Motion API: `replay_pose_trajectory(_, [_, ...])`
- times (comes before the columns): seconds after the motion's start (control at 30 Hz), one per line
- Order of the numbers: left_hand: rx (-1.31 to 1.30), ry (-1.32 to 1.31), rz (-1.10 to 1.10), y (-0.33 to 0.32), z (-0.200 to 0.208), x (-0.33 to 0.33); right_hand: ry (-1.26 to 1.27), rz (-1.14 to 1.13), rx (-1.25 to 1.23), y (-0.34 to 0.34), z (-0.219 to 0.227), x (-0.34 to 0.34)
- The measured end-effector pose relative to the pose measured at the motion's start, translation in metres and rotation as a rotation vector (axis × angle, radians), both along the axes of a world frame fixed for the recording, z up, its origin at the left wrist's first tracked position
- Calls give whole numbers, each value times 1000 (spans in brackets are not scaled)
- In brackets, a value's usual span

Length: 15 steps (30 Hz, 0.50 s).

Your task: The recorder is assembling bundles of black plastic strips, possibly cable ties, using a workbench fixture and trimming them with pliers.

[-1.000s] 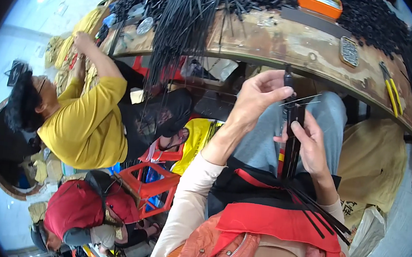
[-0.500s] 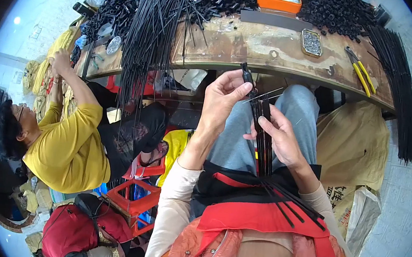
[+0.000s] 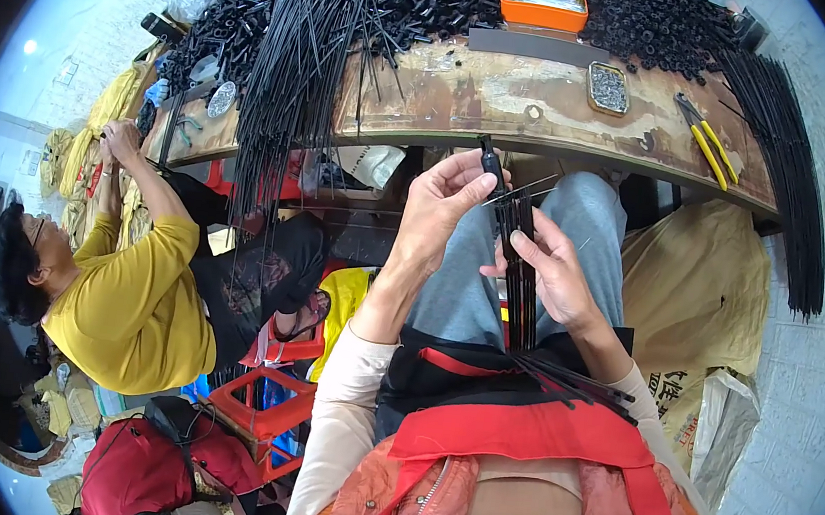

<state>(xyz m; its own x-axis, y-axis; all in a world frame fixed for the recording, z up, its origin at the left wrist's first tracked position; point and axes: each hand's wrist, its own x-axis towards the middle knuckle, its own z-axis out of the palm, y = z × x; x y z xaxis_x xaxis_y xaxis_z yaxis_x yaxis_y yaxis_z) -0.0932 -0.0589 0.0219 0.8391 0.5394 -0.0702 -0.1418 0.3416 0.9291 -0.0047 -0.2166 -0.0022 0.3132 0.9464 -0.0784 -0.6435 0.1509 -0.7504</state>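
Black thin plastic rods [image 3: 522, 289], gathered into a bundle, stand upright in the person's lap, and the right hand [image 3: 554, 272] is closed around them, fingers wrapped across the stems while the lower ends fan out over the dark apron [image 3: 479, 385] and the red strap [image 3: 524, 435] below. Against half a second ago the left hand [image 3: 443, 205] has lifted a little and come nearer the table edge; it pinches a short black plastic cap [image 3: 489, 158] between thumb and forefinger, now held just above the top of the bundle, with one thin rod tip slanting toward it. That suggests, as a judgement, the cap is being fitted onto a rod end, and the view has tipped down so the bench sits higher in the picture. Beyond the hands lies the worn wooden workbench [image 3: 509, 102], with yellow-handled pliers [image 3: 706, 143] at its right, a small oval metal tin [image 3: 608, 87] near them, an orange plastic tray [image 3: 543, 7] further back, and heaps of loose black rods [image 3: 302, 65] hanging over the front edge. To the left a co-worker in a yellow shirt [image 3: 132, 298] has both hands raised toward the bench.
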Motion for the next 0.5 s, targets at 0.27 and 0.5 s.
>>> replay_pose_trajectory(0.27, [-75,-68,109,-19,7,-14,-20,2,-14,0,-2,-1])
replay_pose_trajectory(0.5, [161,64,189,-22,12,-13,-11,6,-17,3,-3,-1])
